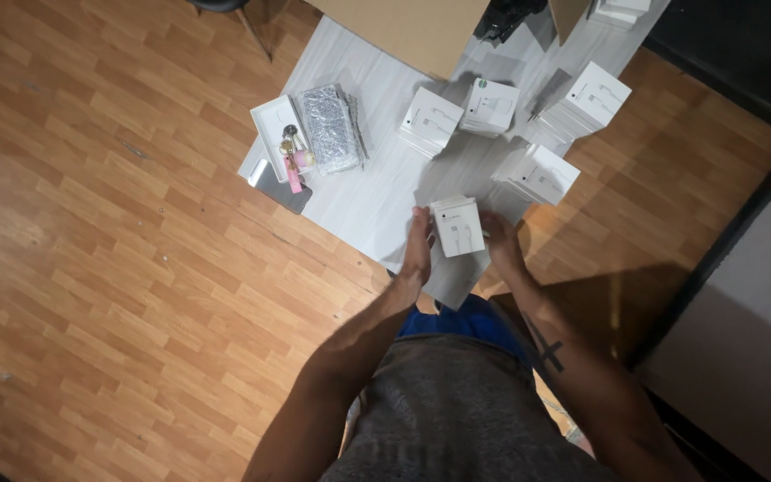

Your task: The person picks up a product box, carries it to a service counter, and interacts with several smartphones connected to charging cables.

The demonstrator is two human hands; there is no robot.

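The person is standing over a pale worktop [377,201] set on a wood-plank floor [118,295], and both hands are closing in on a small white box [458,227] near the worktop's near edge. The left hand [418,245] is pressing flat against the box's left side, fingers straight, while the right hand [499,241] is cupping the right side, so the box is being squeezed between the two palms rather than pinched by fingertips; that grip seems suited to keeping such a light carton square and steady. Whether the box is lifted or resting on the worktop I cannot tell from here. Further back, toward the far edge, similar white boxes are sitting in short stacks: one stack [431,120] near the middle, another [490,106] just beside it, a taller one [592,98] toward the far right corner, and a fourth [542,174] nearest the hands, as if grouped to stay in easy reach. At the left edge a shallow white tray [269,120] is holding a bunch of keys with a pink tag [293,161], touching a clear crinkled packet [330,129]. A brown cardboard carton [403,31] is lying across the far edge.
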